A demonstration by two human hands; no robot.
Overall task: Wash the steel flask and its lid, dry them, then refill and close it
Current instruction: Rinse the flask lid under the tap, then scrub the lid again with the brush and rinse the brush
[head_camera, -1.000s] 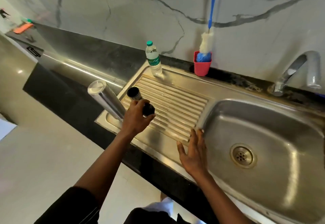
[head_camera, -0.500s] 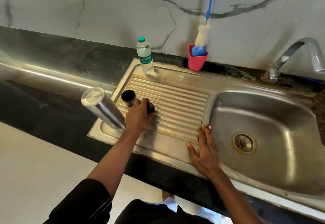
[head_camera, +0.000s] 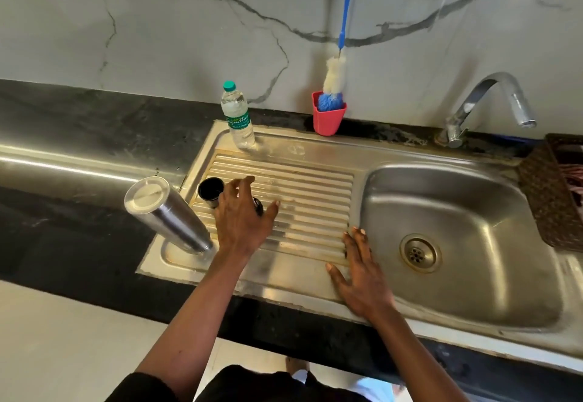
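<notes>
The steel flask (head_camera: 170, 215) stands on the front left corner of the ribbed drainboard (head_camera: 309, 187), a flat steel end facing up. Just right of it stands a small steel cup lid (head_camera: 210, 189), dark inside, mouth up. My left hand (head_camera: 243, 218) hovers over the drainboard with fingers spread. A small black piece (head_camera: 258, 206) lies under it, showing between the fingers, and the hand does not grip it. My right hand (head_camera: 362, 278) rests flat on the drainboard's front edge beside the basin, holding nothing.
A plastic water bottle (head_camera: 238, 118) stands at the drainboard's back left. A red holder (head_camera: 328, 118) with a blue-handled bottle brush (head_camera: 334, 80) sits against the wall. The basin (head_camera: 473, 212) and the tap (head_camera: 492, 102) are to the right. A woven basket (head_camera: 549, 193) lies at the far right.
My left hand has opened and let go of the black piece, which now lies on the drainboard. The right hand has stayed flat. The view has shifted towards the sink.
</notes>
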